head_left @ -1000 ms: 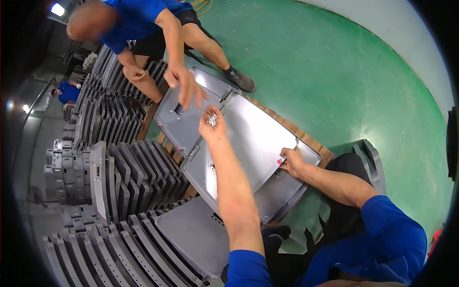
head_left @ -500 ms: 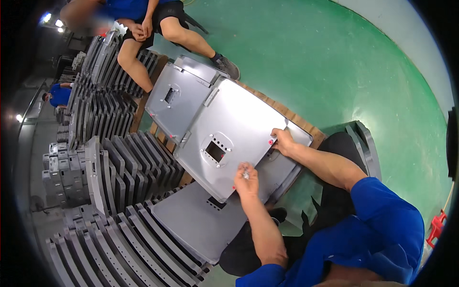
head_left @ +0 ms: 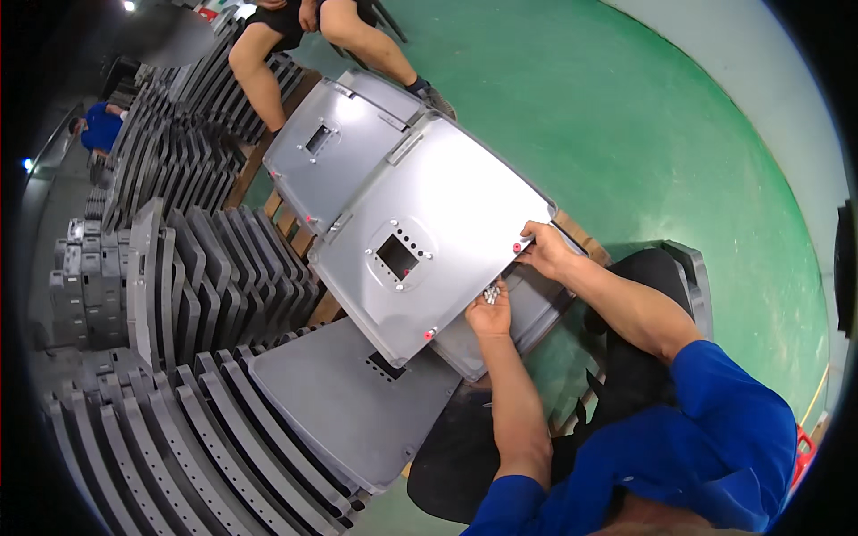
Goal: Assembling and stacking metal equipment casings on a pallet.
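Note:
A light grey sheet-metal panel (head_left: 465, 214) with a square cutout lies tilted across other panels in front of me. My left hand (head_left: 490, 313) is palm up beside its near edge, fingers curled round several small shiny metal pieces (head_left: 492, 294), too small to name. My right hand (head_left: 547, 250) holds the same edge near the right corner, thumb above and fingers partly hidden below. Close to that thumb sits a small red piece (head_left: 517, 247). Another red piece (head_left: 428, 335) shows on the edge near the lower corner, with a small shiny part beside it.
A similar panel (head_left: 335, 147) lies beyond on a wooden pallet (head_left: 581, 237). Another grey panel (head_left: 349, 411) lies at lower left, near rows of stacked grey panels (head_left: 206, 429). A seated person's legs (head_left: 375, 49) are at the far side; another person in blue (head_left: 100, 129) is farther left.
My left hand has moved right along the panel edge, closer to my right hand, uncovering the lower red piece. My right hand remains at the edge. The view has shifted slightly.

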The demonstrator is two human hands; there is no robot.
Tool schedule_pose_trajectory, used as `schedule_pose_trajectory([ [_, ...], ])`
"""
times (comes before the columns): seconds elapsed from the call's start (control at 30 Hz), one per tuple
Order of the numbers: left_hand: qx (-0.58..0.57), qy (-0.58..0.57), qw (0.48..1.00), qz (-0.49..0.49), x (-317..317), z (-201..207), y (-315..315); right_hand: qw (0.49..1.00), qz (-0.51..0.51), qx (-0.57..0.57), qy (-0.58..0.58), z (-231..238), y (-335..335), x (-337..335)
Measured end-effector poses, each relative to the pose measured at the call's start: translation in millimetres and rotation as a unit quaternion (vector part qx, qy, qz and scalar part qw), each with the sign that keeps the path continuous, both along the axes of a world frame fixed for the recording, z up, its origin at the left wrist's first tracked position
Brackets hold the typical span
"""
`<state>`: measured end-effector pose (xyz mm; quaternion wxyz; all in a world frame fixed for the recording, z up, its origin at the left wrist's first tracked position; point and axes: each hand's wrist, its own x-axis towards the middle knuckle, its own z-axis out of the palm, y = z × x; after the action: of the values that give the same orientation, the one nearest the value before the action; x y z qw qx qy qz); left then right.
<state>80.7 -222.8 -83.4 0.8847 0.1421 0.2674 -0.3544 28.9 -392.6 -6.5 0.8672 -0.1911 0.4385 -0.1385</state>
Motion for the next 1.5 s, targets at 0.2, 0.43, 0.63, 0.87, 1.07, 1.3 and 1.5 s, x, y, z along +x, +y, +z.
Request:
schedule_pose_trajectory([
  [0.2, 0.016, -0.019, 1.0, 0.005, -6.5, 9.8, -12.0, 0.995, 0.043, -0.077, 0.05, -3.9, -0.7, -11.3],
  [0.43, 0.007, -0.003, 1.0, -0.005, -10.2, 12.5, -8.3, 0.885, 0.268, -0.324, 0.199, 14.8, 49.8, -43.7],
  [0.63, 0.042, -0.025, 0.998, -0.028, -7.2, 14.1, -1.2, 0.658, 0.312, -0.676, 0.11, 28.3, 66.9, -31.0],
  [0.87, 0.054, 0.003, 0.998, -0.015, -5.3, 21.4, -6.3, 0.496, 0.408, -0.754, 0.136, 15.8, 71.3, -28.5],
  [1.07, 0.075, 0.006, 0.997, -0.007, -9.4, 29.8, -5.5, 0.458, 0.416, -0.774, 0.135, 2.5, 80.0, -24.7],
  [1.3, 0.036, 0.053, 0.998, -0.017, -8.0, 29.4, -10.0, 0.611, 0.365, -0.701, 0.038, 29.0, 79.8, -23.5],
  [1.5, -0.091, 0.013, 0.996, 0.004, -6.3, -16.1, 4.8, 0.837, 0.267, -0.477, -0.026, 68.8, 50.6, 9.1],
])
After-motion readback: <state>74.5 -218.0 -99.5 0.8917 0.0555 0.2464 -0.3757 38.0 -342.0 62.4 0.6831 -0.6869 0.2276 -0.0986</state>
